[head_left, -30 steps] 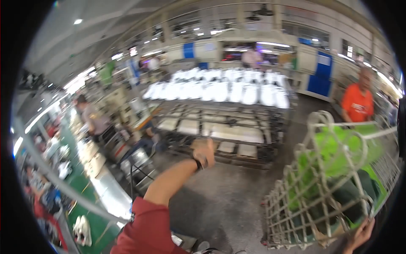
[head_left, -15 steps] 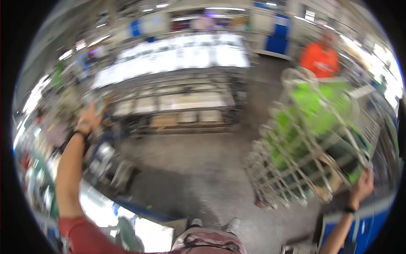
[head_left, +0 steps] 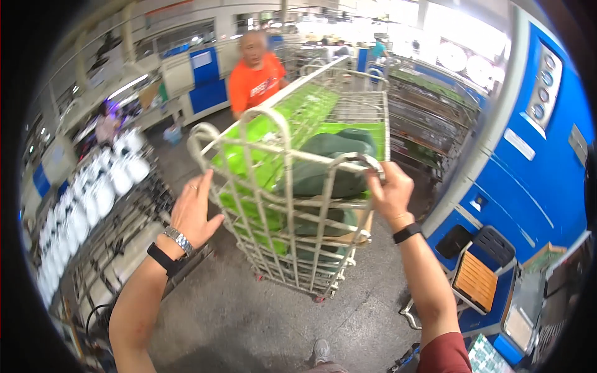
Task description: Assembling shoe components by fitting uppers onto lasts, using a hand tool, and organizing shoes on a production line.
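Note:
A tall white wire cage trolley (head_left: 288, 155) stands before me on small wheels. Bright green sheets or bins (head_left: 252, 146) and dark green bundles (head_left: 326, 165) fill it. My right hand (head_left: 393, 191) is closed around the top of its near right corner frame. My left hand (head_left: 194, 214) has its fingers stretched out beside the near left side, its fingertips at or against the wire bars; contact is hard to tell. A watch and a black band are on my left wrist.
A person in an orange shirt (head_left: 255, 81) stands beyond the trolley. At the left is a rack of white rounded pieces (head_left: 102, 193). A blue machine cabinet (head_left: 522, 155) rises at the right, with a wood-slatted chair (head_left: 476, 280) before it. Shelving racks (head_left: 423, 118) stand behind.
My view has swung right, bringing the trolley to the middle. My left hand has come from the far left to the trolley's side. My right hand still grips the frame.

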The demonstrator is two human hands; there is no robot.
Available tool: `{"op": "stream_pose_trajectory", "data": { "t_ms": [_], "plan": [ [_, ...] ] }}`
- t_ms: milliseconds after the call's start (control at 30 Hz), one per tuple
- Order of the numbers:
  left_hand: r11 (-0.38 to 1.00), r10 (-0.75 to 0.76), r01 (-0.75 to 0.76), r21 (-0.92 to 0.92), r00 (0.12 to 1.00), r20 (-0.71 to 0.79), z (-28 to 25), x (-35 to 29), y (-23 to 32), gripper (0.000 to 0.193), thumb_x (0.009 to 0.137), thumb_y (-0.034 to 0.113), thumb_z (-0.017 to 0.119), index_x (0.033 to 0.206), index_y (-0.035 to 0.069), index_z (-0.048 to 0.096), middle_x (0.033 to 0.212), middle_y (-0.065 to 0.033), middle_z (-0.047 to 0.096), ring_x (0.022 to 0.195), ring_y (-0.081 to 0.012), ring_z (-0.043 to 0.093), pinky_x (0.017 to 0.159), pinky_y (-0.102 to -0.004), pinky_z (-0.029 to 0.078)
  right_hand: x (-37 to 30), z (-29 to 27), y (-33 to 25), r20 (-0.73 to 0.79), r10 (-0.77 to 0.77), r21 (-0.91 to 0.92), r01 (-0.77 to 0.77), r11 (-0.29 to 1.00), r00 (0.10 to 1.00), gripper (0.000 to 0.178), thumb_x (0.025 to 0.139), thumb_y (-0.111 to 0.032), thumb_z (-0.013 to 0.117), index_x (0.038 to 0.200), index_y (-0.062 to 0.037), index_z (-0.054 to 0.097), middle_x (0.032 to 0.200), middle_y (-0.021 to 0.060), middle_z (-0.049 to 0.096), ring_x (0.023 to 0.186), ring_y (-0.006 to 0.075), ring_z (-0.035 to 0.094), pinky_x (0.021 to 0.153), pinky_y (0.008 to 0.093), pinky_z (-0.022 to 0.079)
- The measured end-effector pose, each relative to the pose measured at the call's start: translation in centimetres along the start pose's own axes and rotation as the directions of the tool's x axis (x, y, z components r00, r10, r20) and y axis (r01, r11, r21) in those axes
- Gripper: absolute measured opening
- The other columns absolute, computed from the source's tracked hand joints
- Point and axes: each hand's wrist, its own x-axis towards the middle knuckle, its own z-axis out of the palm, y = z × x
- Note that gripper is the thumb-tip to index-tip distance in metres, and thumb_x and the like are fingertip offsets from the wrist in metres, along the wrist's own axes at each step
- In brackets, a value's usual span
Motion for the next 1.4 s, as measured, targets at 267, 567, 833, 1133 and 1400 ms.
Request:
{"op": "stream_pose_trajectory", "data": {
  "t_ms": [267, 567, 833, 1133, 1400],
  "plan": [
    [0.980, -0.072, 0.086, 0.181, 0.994, -0.083, 2.1, 12.7, -3.3, 0.109, 0.063, 0.023, 0.089, 0.152, 0.001, 0.031, 0.146, -0.0218, 0.039, 0.139, -0.0400, 0.034, 0.115, -0.0445, 0.035, 0.6, 0.7, 0.6, -0.009, -0.007, 0.150, 0.008, 0.989, 1.000, 0.017, 0.080, -0.024, 0.074, 0.084, -0.0089, 0.067, 0.071, 0.0073, 0.062, 0.059, 0.0268, 0.064, 0.055, 0.0370, 0.050],
    [0.992, -0.122, 0.115, 0.052, 0.980, 0.159, 0.8, 16.9, -10.6, 0.071, 0.054, 0.032, 0.094, 0.112, 0.005, 0.063, 0.113, -0.0179, 0.058, 0.114, -0.0352, 0.054, 0.096, -0.0423, 0.046, 0.4, 0.5, 0.3, -0.019, -0.030, 0.067, 0.032, 0.997, 0.999, 0.016, 0.077, -0.022, 0.074, 0.084, -0.0092, 0.066, 0.073, 0.0071, 0.061, 0.061, 0.0283, 0.063, 0.055, 0.0379, 0.049],
    [0.999, -0.032, 0.030, -0.028, 0.998, -0.063, 2.0, 16.3, -9.7, 0.063, 0.049, 0.031, 0.095, 0.091, 0.006, 0.056, 0.099, -0.0148, 0.056, 0.100, -0.0360, 0.054, 0.086, -0.0446, 0.047, 0.3, 0.3, 0.3, -0.032, 0.023, -0.061, -0.025, 0.998, 0.999, 0.013, 0.075, -0.016, 0.070, 0.078, -0.0050, 0.065, 0.067, 0.0112, 0.057, 0.055, 0.0288, 0.058, 0.053, 0.0382, 0.046],
    [0.999, -0.017, 0.009, -0.044, 0.986, -0.164, 1.5, 14.4, -9.1, 0.061, 0.050, 0.032, 0.095, 0.088, 0.006, 0.055, 0.096, -0.0128, 0.054, 0.095, -0.0336, 0.052, 0.083, -0.0437, 0.046, -0.1, 0.0, 0.5, -0.076, 0.034, -0.053, -0.038, 0.998, 0.997, 0.016, 0.075, -0.015, 0.068, 0.072, -0.0029, 0.058, 0.064, 0.0121, 0.048, 0.054, 0.0295, 0.051, 0.051, 0.0385, 0.040],
    [0.990, 0.060, -0.096, -0.102, 0.947, -0.315, 2.1, 11.8, -7.0, 0.046, 0.070, 0.041, 0.082, 0.089, 0.007, 0.057, 0.092, -0.0118, 0.049, 0.090, -0.0321, 0.048, 0.079, -0.0426, 0.040, -1.4, -2.3, 1.3, -0.104, 0.097, -0.026, -0.100, 0.995, 0.990, 0.021, 0.079, -0.018, 0.065, 0.072, 0.0001, 0.055, 0.064, 0.0124, 0.046, 0.055, 0.0254, 0.046, 0.053, 0.0367, 0.036]
  ]
}}
